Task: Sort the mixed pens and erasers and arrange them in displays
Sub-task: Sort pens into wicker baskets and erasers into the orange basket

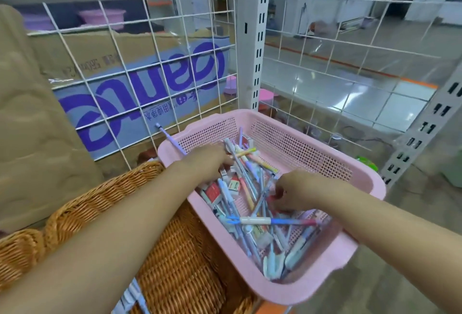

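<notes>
The pink basket (300, 138) is open on top, so a hand can go in from above. Pens (252, 220) lie crossed all over inside. A wire grid (161, 63) and white post (252, 39) stand behind; a woven basket (180, 251) sits beside it.

Head-worn view, angled forward and down, close over pink basket (360, 210)

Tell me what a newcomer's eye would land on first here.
The pink basket at centre right grabs attention, heaped with mixed pens and erasers. The left hand and right hand both reach into that pile. Left of it sits a wicker basket, and behind the wire grid a cardboard box with big purple lettering.
</notes>
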